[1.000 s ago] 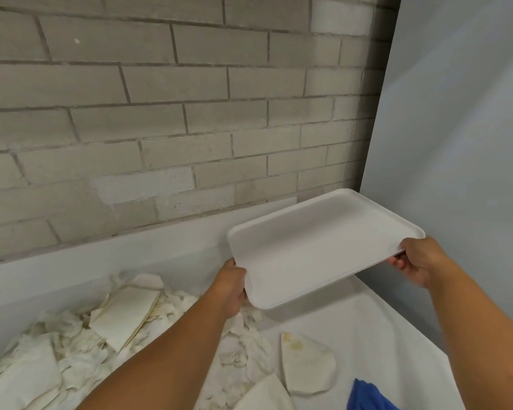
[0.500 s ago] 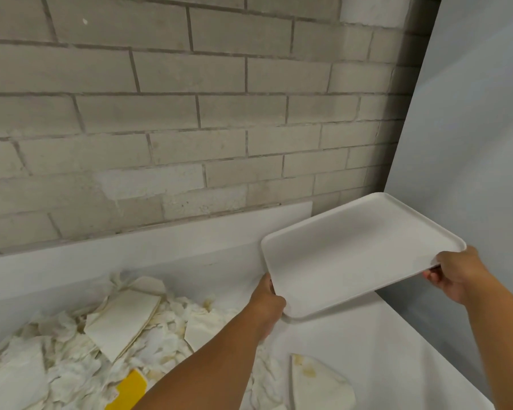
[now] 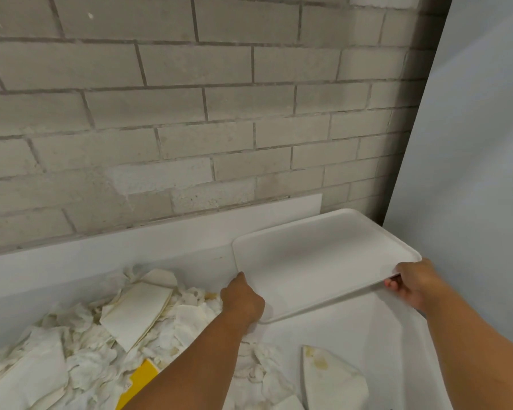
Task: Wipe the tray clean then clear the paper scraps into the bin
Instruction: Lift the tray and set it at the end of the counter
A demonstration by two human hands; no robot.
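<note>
Two hands are gripping the white rectangular plastic tray (image 3: 323, 261): left hand (image 3: 243, 300) at 8 o'clock, right hand (image 3: 412, 284) at 4 o'clock. Crumpled white paper scraps (image 3: 86, 327) are lying at 7 o'clock on the white table (image 3: 382, 335).

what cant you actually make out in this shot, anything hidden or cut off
- Underside of the tray, head view: it faces away from the camera.
- Left hand fingertips: curled under the tray's corner.
- Right hand thumb: hidden behind the hand.
- Yellow item: partly buried in paper scraps and behind the left forearm; what it is, unclear.
- Stained paper piece: cut off by the bottom edge.
- No bin can be picked out.
</note>
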